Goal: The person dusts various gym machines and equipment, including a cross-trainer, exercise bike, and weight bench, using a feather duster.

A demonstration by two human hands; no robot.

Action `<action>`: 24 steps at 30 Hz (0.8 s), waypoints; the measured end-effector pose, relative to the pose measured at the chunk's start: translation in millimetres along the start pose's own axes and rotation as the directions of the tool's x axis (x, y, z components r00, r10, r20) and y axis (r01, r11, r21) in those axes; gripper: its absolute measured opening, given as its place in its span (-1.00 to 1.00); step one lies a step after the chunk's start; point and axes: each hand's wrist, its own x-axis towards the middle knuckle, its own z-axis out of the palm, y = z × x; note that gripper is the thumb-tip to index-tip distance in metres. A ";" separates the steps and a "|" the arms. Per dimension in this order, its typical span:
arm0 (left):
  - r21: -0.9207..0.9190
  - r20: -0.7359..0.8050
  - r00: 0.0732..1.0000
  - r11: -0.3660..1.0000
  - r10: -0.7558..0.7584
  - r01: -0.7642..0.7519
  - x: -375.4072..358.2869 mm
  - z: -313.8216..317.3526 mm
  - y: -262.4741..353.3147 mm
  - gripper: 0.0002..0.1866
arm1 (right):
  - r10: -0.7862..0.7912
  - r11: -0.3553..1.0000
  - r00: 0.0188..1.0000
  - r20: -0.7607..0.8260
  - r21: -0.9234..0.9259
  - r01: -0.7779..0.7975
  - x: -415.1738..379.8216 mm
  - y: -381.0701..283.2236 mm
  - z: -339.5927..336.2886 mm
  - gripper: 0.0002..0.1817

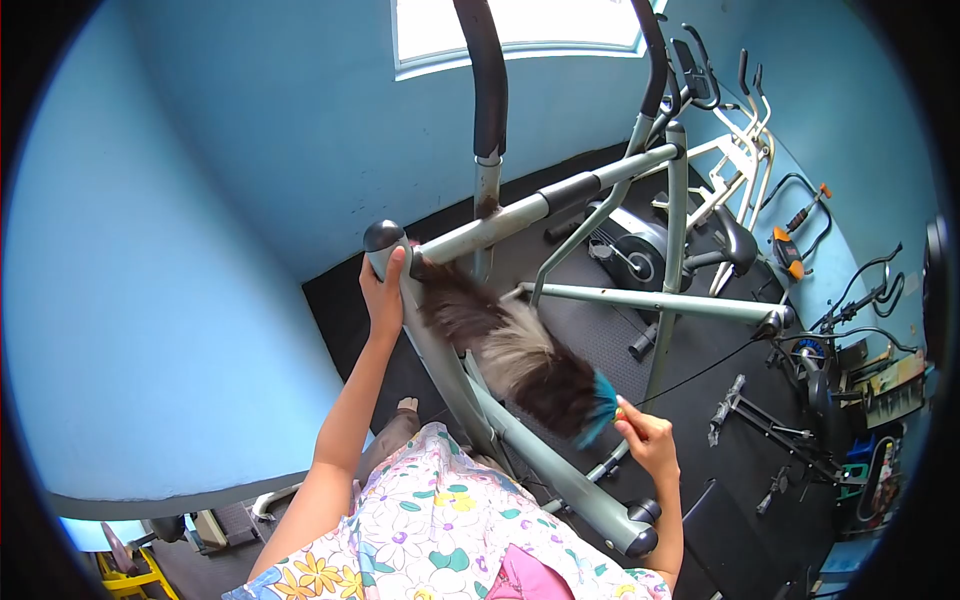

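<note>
My right hand (pixel 648 436) is closed around the handle end of a fluffy duster (pixel 520 350), at the lower middle right. Dark brown, cream and teal bands run along the duster, and its far end touches or lies close to the upper post near the crossbar. Part of it is smeared by motion. My left hand (pixel 384 292) grips the grey-green metal post (pixel 425 345) of an exercise machine, just below its black round cap (pixel 383 236). From that post a crossbar (pixel 500 226) slopes up to the right.
Black-padded handles (pixel 486 90) rise before a window (pixel 520 25). An exercise bike (pixel 640 255) and a white-framed machine (pixel 740 160) stand beyond. A lower frame tube (pixel 580 480) crosses before my body. Blue walls (pixel 180 300) curve at left; more equipment (pixel 780 430) sits on the dark floor at right.
</note>
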 end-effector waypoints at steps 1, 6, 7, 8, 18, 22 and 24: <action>0.000 -0.003 1.000 1.000 0.001 -0.001 1.7 -3.3 -5.4 -0.54 | 0.002 0.999 0.999 -0.050 0.034 -0.001 2.6 0.0 1.8 -0.64; 0.038 -0.020 1.000 0.999 -0.002 0.002 2.4 -5.1 -10.1 -0.56 | 0.036 0.999 0.996 0.086 -0.020 -0.034 6.1 -9.6 -9.1 -0.64; 0.038 -0.025 1.000 0.999 -0.002 0.003 2.2 -4.7 -10.2 -0.56 | 0.032 0.999 0.995 0.090 -0.020 -0.031 7.4 -10.4 -7.9 -0.64; 0.039 -0.032 0.999 0.999 0.008 -0.007 2.4 -4.1 -10.7 -0.56 | 0.014 1.000 1.000 0.015 0.025 -0.014 8.3 -10.7 -6.8 -0.64; 0.016 -0.019 1.000 1.000 -0.014 0.015 2.1 -5.3 -11.8 -0.55 | 0.189 0.982 0.981 -0.034 -0.019 -0.189 5.6 -23.2 -10.9 -0.62; 0.040 -0.024 1.000 0.999 0.015 -0.014 1.9 -4.6 -10.2 -0.55 | 0.077 0.997 0.984 0.162 0.006 -0.079 4.1 -33.2 -13.4 -0.61; 0.067 -0.012 0.999 0.997 0.042 -0.041 4.4 -6.8 -17.0 -0.45 | 0.094 0.995 0.992 0.085 0.039 -0.097 1.5 -21.3 -18.2 -0.61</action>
